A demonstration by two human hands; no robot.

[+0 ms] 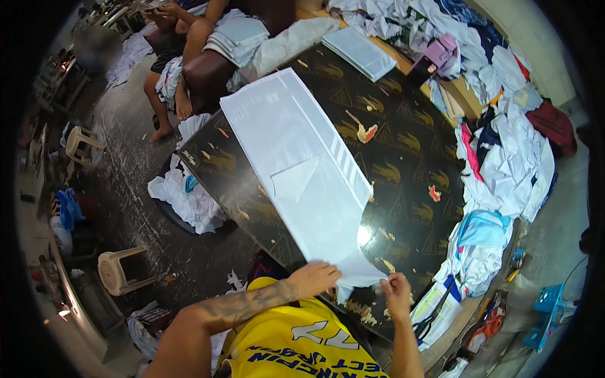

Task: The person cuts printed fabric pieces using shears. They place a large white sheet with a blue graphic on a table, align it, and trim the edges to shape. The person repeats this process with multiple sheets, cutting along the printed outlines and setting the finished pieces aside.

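Note:
A long white cut fabric panel (283, 132) with pale diagonal stripes along its right side lies across the dark table. A small, pointed white fabric piece (296, 177) rests on its middle. At the panel's near end, my left hand (315, 279) is closed over the left edge of the cloth, its fingertips partly hidden. My right hand (396, 293) pinches the near right corner, drawing the cloth out at the table's near edge.
The dark patterned tabletop (403, 157) has peeled patches. A stack of white panels (359, 53) lies at its far edge. White garments (510, 164) heap along the right. Plastic stools (126, 271) stand on the left floor. A seated person's legs (189, 69) show at the far left.

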